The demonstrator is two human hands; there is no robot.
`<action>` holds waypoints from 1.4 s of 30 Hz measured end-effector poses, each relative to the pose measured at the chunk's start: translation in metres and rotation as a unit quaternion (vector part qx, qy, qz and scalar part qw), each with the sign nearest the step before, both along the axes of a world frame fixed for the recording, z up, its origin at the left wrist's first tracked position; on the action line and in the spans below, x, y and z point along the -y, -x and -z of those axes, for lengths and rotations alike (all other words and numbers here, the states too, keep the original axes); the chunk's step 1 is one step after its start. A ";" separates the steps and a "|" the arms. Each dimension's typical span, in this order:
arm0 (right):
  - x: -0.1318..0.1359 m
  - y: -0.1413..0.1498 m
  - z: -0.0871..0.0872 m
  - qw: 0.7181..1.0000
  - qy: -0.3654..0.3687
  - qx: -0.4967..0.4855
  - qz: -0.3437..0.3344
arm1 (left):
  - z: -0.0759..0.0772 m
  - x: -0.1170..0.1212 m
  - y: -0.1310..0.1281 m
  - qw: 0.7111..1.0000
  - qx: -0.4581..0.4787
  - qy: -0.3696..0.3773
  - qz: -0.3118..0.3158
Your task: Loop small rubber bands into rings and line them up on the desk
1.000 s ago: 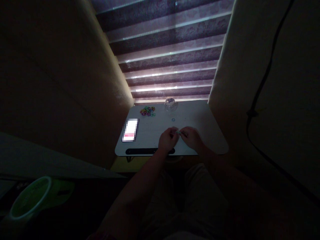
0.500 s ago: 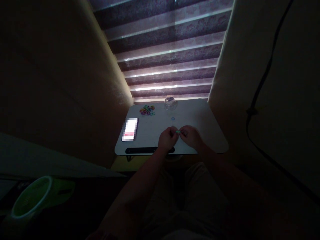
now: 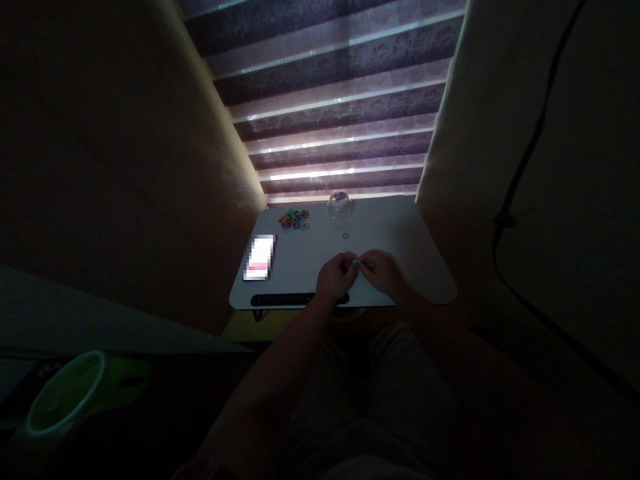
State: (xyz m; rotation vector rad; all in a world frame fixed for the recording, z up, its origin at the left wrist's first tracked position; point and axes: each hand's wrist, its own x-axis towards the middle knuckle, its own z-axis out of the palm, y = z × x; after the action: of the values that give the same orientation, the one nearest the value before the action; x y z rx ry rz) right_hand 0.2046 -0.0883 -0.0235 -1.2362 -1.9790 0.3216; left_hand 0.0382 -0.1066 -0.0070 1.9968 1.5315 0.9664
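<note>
Over the front half of the white lap table (image 3: 400, 233), both hands meet fingertip to fingertip. A small green elastic band (image 3: 357, 261) is pinched between them, and the fingers hide most of it. My left hand (image 3: 335, 275) is closed on its left side. On its right side my right hand (image 3: 381, 270) is closed too. Just beyond the fingers lies a single light-blue ring-shaped band (image 3: 346, 236). A pile of small multicoloured bands (image 3: 293, 219) rests at the back left.
At the table's back edge stands a clear glass jar (image 3: 339, 205). A lit phone (image 3: 261, 257) lies at the left. The black ledge strip (image 3: 283, 300) runs along the front edge. Beside me on the lower left is a green basket (image 3: 90, 393); a striped blind (image 3: 340, 133) hangs behind.
My hands stay nearly in place, with slight finger movement around the green band, which shows a little less. The pile, jar and phone have not moved.
</note>
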 end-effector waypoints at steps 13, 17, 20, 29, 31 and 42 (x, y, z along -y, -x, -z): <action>0.000 0.001 -0.002 1.000 -0.004 0.013 0.012 | -0.001 0.000 0.002 0.999 -0.037 0.009 -0.005; 0.001 0.001 -0.003 1.000 -0.004 0.024 0.008 | 0.001 -0.001 0.002 0.999 -0.046 0.010 -0.011; 0.002 0.001 -0.004 1.000 -0.005 0.022 0.004 | 0.002 -0.002 0.001 0.998 -0.055 0.011 -0.017; 0.000 0.003 -0.003 1.000 -0.013 -0.002 0.015 | 0.002 -0.003 0.002 0.995 -0.102 0.011 -0.010; 0.000 0.003 -0.003 1.000 -0.015 -0.008 0.020 | 0.002 -0.003 0.001 0.994 -0.105 0.008 -0.003; -0.002 -0.001 0.003 1.000 -0.010 0.004 0.011 | 0.001 0.000 0.000 0.999 -0.036 0.011 -0.009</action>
State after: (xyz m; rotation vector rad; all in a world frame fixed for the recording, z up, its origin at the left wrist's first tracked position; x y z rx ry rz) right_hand 0.2056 -0.0866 -0.0262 -1.2473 -1.9703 0.2860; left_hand 0.0385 -0.1062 -0.0080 2.0254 1.5934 0.8889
